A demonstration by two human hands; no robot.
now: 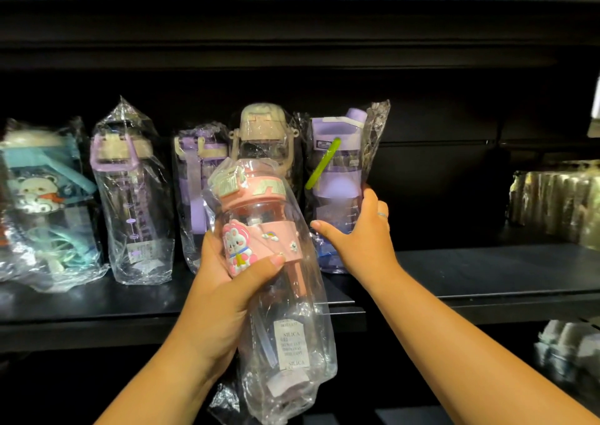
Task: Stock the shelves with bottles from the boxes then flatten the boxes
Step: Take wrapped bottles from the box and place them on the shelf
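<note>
My left hand [224,281] grips a clear bottle with a pink lid and pink band [263,239], wrapped in plastic, in front of the black shelf [487,272]. My right hand [360,233] holds a purple bottle with a green strap [337,184] that stands on the shelf; thumb on its front, fingers round its right side. Left of it stand a bottle with a beige lid [263,132], two purple bottles [133,197] [194,194], and a teal bear bottle [42,203], all in plastic bags.
Shiny wrapped packs [555,203] sit on the shelf at the far right. Pale wrapped items [565,346] lie on the lower shelf at the right. Bare shelf board runs between the purple bottle and those packs. No boxes are in view.
</note>
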